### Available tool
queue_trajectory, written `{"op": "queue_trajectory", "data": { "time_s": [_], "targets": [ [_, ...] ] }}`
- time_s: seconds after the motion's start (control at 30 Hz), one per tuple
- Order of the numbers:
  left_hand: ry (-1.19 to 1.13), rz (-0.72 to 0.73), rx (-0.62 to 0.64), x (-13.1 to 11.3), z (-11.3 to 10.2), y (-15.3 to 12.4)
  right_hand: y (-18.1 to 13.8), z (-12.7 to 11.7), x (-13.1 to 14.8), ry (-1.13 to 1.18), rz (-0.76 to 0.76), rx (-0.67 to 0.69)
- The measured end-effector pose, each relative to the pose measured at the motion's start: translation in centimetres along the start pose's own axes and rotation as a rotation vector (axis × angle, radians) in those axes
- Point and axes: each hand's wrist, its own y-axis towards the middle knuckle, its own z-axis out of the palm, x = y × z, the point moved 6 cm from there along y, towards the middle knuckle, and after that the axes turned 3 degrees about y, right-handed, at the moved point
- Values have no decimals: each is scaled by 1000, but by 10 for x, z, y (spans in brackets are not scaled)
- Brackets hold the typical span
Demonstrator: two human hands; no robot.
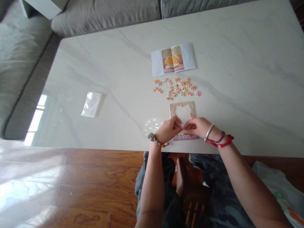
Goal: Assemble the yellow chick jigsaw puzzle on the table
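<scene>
A small jigsaw puzzle (192,105) lies near the table's front edge, its border assembled around a pale, bare middle. My left hand (167,129) is over its left side, thumb and fingers pinched. From the right, my right hand (199,126) reaches over the puzzle, also with its fingers pinched close to my left fingertips. Whatever is between the fingers is too small and hidden to make out. Several loose puzzle pieces (177,89), mostly orange, yellow and pink, are scattered just beyond the puzzle. Behind them rests a creased paper sheet (190,58) printed with a yellow cartoon picture.
Partly behind my left hand is a round, clear plastic item (149,125). Farther left lies a clear plastic bag (91,104) on the marbled white table (118,126). A grey sofa (106,17) borders the far side. A brown stool (187,180) stands below.
</scene>
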Motion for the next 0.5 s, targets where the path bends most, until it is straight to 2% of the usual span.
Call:
{"op": "queue_trajectory", "data": {
  "time_s": [0.1,0.33,0.5],
  "targets": [
    [37,-39,-45,4,-5,0,-2,2,6,-118,-30,-21],
    [65,-18,31,9,2,1,-6,1,14,-216,-20,-40],
    [109,-33,39,10,6,3,-6,-4,14,-338,-31,-73]
  ]
}}
